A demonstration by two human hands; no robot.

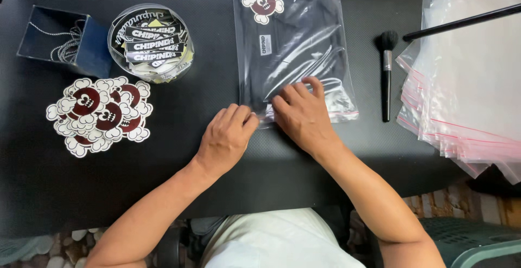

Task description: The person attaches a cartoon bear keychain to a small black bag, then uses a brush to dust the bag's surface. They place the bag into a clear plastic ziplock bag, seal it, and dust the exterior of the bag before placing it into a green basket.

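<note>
glossy clear plastic bag (296,45), matt textured black mat (217,154)

Black table (217,181) — bags, stickers, brush (386,70)

Clear zip bag (296,45) at centre, holding a dark garment, with a round red-and-white sticker and small white label. Stack of empty clear bags (467,89), red-striped, at right. Round tub (151,42) of black-and-white labels, upper left.

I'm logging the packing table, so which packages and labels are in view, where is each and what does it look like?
Clear zip bag: centre, holding dark cloth, both hands at its near edge.
Sticker in it: white lobes, dark red middle.
Sticker pile: left, same design.
Round clear tub: upper left, black and white labels.
Empty zip bags: right, clear, red-edged.
</note>
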